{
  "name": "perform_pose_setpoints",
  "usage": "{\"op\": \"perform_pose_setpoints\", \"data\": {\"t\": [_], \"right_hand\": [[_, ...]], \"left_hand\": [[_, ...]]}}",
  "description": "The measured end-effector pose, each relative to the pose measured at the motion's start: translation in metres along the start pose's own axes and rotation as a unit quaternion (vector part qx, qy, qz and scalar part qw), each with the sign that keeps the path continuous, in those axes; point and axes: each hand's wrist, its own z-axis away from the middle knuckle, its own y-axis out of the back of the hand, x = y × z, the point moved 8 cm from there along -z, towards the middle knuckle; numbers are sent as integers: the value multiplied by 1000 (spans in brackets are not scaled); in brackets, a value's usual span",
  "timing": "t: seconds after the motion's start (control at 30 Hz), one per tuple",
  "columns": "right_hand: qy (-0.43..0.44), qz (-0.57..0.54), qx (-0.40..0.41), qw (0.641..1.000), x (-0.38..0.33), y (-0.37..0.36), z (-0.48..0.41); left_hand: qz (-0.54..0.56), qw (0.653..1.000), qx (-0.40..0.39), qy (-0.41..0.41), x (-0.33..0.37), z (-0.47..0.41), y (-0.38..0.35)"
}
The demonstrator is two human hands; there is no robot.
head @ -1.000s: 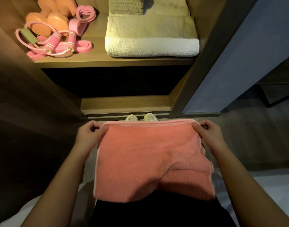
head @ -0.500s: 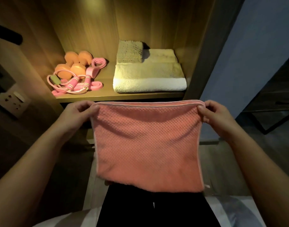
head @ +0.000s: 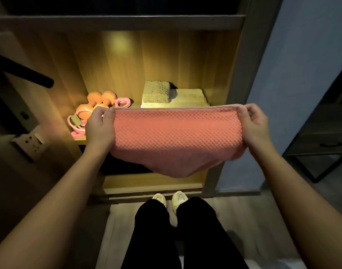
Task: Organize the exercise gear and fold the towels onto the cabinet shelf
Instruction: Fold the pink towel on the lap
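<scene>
Sagging pink waffle-textured towel

1. From here, the stretched pink towel hangs across the front of the lit shelf and bars most of the way in.
2. Behind it, orange dumbbells and pink exercise gear crowd the left, and folded towels fill the right. Only a narrow gap lies between them.
3. Above them there is open room up to the upper board.

Pink waffle towel doubled over, held stretched before the cabinet shelf. Orange dumbbells, pink exercise gear left; folded towels right.
</scene>
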Motion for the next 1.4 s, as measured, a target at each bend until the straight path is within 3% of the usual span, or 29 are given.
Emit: {"op": "perform_pose_setpoints", "data": {"t": [0.3, 0.57, 0.8, 1.07, 1.23, 1.4], "right_hand": [[-49, 16, 6, 999, 36, -23, -1], [-30, 113, 32, 993, 37, -19, -14], [-27, 81, 22, 996, 33, -32, -20], [-19, 129, 17, 991, 39, -25, -19], [-54, 116, -49, 991, 55, -25, -5], [-145, 84, -167, 972, 90, -6, 47]], "left_hand": [[36, 995, 1, 88, -29, -5, -24], [-35, 995, 54, 71, -39, -20, -20], [3, 997, 49, 58, -29, -20, -35], [-50, 996, 52, 59, -49, -22, -19], [-53, 994, -31, 95, -59, -8, -21], [-25, 966, -217, 137, -91, 43, -9]]}}
